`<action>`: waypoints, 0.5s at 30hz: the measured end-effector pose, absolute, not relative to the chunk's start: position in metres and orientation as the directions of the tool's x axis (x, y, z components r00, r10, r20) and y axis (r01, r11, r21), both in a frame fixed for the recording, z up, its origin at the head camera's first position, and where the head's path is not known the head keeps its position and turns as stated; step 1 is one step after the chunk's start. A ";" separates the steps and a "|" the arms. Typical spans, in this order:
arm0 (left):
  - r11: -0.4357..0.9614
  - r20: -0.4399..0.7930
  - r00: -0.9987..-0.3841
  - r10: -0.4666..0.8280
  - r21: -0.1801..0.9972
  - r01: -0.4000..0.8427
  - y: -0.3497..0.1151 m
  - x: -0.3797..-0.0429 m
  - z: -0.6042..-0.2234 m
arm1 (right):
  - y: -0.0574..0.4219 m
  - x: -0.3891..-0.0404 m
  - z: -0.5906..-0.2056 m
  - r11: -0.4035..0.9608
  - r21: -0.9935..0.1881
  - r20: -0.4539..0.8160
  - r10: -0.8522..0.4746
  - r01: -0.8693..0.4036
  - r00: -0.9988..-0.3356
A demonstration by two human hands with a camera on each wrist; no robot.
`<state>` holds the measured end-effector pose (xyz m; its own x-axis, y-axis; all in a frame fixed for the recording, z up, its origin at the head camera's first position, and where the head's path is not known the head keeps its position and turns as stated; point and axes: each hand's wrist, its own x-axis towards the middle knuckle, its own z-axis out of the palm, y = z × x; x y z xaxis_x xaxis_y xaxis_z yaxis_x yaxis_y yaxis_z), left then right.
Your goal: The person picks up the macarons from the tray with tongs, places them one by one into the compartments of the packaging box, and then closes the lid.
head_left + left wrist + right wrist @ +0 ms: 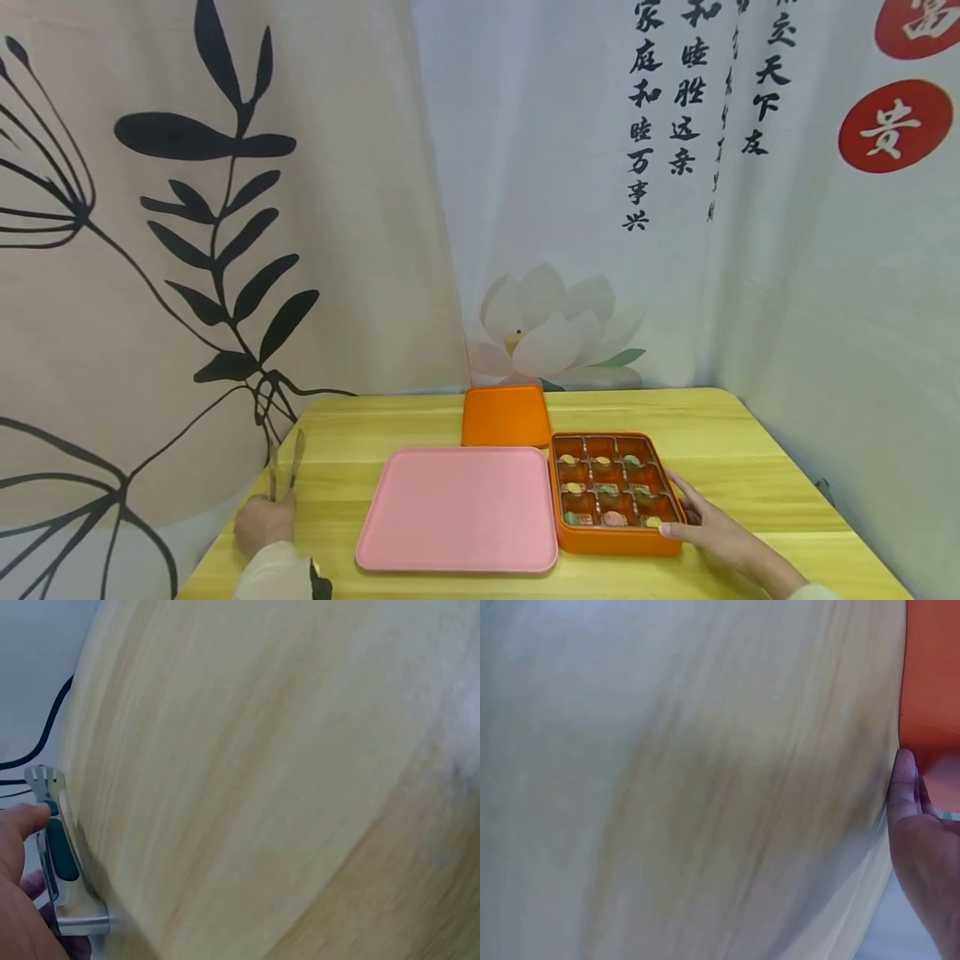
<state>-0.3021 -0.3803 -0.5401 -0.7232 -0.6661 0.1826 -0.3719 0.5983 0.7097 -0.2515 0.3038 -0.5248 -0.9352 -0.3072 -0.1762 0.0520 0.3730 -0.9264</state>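
Observation:
My left hand (264, 525) holds metal tongs (66, 851) with green grip inserts near the table's left edge; their two arms point up and stand apart in the head view. My right hand (716, 533) grips the right side of an orange box (615, 546), thumb at its front right corner and fingers along the outer wall. The box stands uncovered on the table and is split into several compartments with small wrapped pieces (609, 490) in them. In the right wrist view the fingers (904, 776) lie against the orange wall; the thumb is not plainly seen there.
A pink tray (461, 512) lies just left of the box. Behind it is a flat orange lid (506, 417). All lie on a wood-grain table (360, 425), with a printed curtain (360, 208) behind and at the sides.

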 end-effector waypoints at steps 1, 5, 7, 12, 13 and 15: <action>0.595 0.177 -0.720 -0.672 0.708 -0.381 -0.380 -0.302 -0.538 | 0.303 -0.251 -0.524 0.381 -0.923 -0.177 -0.304 0.051 -0.936; 0.578 0.136 -0.705 -0.696 0.688 -0.438 -0.378 -0.306 -0.525 | 0.302 -0.252 -0.521 0.398 -0.916 -0.183 -0.302 0.050 -0.936; 0.570 0.115 -0.702 -0.702 0.683 -0.458 -0.378 -0.308 -0.518 | 0.303 -0.253 -0.519 0.416 -0.908 -0.188 -0.296 0.050 -0.936; 0.613 0.164 -0.717 -0.678 0.665 -0.427 -0.375 -0.315 -0.504 | 0.310 -0.256 -0.510 0.468 -0.882 -0.192 -0.247 0.056 -0.950; 0.631 0.188 -0.723 -0.665 0.659 -0.409 -0.374 -0.316 -0.501 | 0.311 -0.257 -0.507 0.481 -0.875 -0.185 -0.235 0.052 -0.954; 0.669 0.255 -0.728 -0.637 0.653 -0.356 -0.369 -0.317 -0.495 | 0.314 -0.261 -0.500 0.504 -0.862 -0.180 -0.210 0.051 -0.961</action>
